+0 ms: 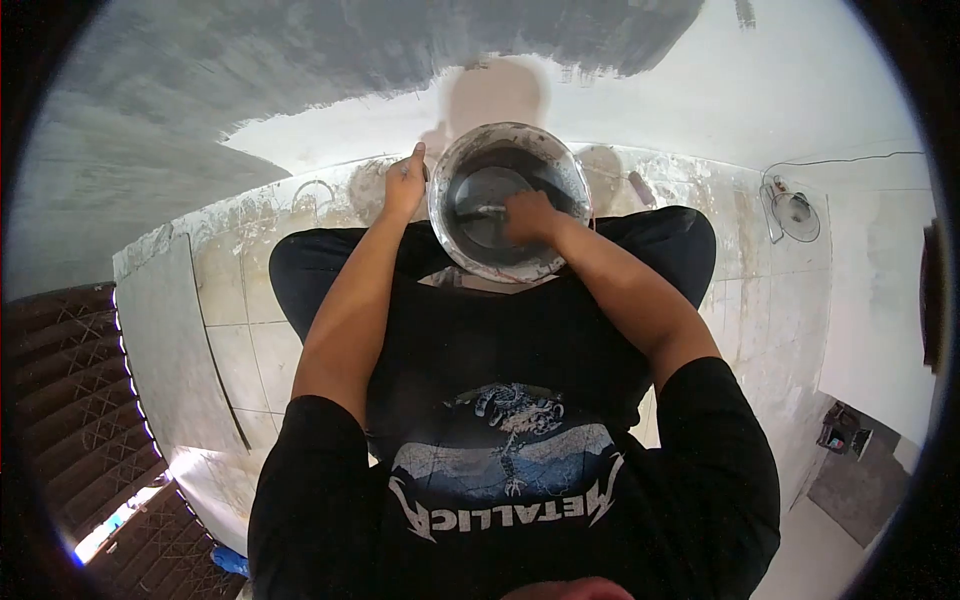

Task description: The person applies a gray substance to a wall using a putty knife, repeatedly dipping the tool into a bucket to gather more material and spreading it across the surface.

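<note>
A round bucket (447,232), its rim smeared with grey and white, stands upright between my bent knees. Dark grey wet material (490,180) lies inside it. My left hand (404,186) is closed at the bucket's left edge, thumb pointing up along the rim; its grip is partly hidden. Down inside the bucket, my right hand (530,216) is closed around something by the grey material. A small pale, shiny part shows at its left side, but I cannot make out what it is.
Ahead is a wall (330,60), partly coated dark grey above a white strip. A fan (795,213) stands on the stained tiled floor (240,360) at the right, its cord running along the wall. A grey board (185,340) lies left, near a brown folding gate (70,370).
</note>
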Available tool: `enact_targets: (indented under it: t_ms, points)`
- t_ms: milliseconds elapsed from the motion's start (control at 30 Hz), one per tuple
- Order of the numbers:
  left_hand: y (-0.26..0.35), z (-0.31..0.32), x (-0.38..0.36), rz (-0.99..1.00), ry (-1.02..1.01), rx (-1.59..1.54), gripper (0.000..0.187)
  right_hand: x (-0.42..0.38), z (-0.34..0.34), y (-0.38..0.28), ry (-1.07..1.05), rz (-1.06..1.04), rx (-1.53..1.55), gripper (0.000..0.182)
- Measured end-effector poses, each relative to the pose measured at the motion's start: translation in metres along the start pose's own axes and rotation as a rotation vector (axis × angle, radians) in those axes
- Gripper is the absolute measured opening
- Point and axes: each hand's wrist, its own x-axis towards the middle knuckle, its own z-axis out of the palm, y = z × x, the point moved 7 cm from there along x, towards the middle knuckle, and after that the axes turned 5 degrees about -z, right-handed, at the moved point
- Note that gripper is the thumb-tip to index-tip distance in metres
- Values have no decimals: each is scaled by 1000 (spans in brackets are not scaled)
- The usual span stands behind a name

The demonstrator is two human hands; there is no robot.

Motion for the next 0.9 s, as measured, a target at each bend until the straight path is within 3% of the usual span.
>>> enact_targets:
  t_ms: [67, 167, 267, 400, 467, 500, 533, 567, 600, 633, 733, 833, 900]
  points:
    - [-8, -1, 6, -27, 1, 17, 67, 2, -27, 8, -13, 108, 41, 40]
    - [-8, -5, 6, -98, 26, -2, 69, -3, -64, 25, 355, 128, 151, 36]
    - [-10, -12, 8, -75, 122, -24, 69, -22, -105, 27, 566, 126, 169, 38]
    - [-6, -16, 12, 234, 166, 138, 64, -36, -124, 51, 607, 218, 483, 37]
    - [-5, -13, 11, 251, 187, 232, 62, -36, -129, 68, 546, 269, 725, 31]
    - [-2, -12, 6, 155, 125, 213, 62, -19, -132, 69, 527, -36, 173, 19]
    - [3, -10, 2, 70, 67, 190, 62, -23, -137, 65, 685, -214, -165, 11]
    - [3, -7, 1, 55, 73, 138, 61, -47, -164, 58, 760, -165, 368, 12]
    - [-7, -8, 4, 32, 97, 91, 61, -46, -169, 66, 802, -196, 537, 12]
    - [-21, -8, 13, 120, 130, 62, 60, -48, -177, 64, 720, -106, 1100, 13]
    - [-12, -13, 9, 150, 139, -30, 59, -72, -237, 37, 793, -196, 1237, 16]
    - [-12, -14, 5, 150, 139, -57, 59, -104, -298, 2, 1014, -267, 1055, 17]
    - [-19, -16, 8, 128, 134, -48, 59, -110, -324, 1, 1038, -273, 1133, 20]
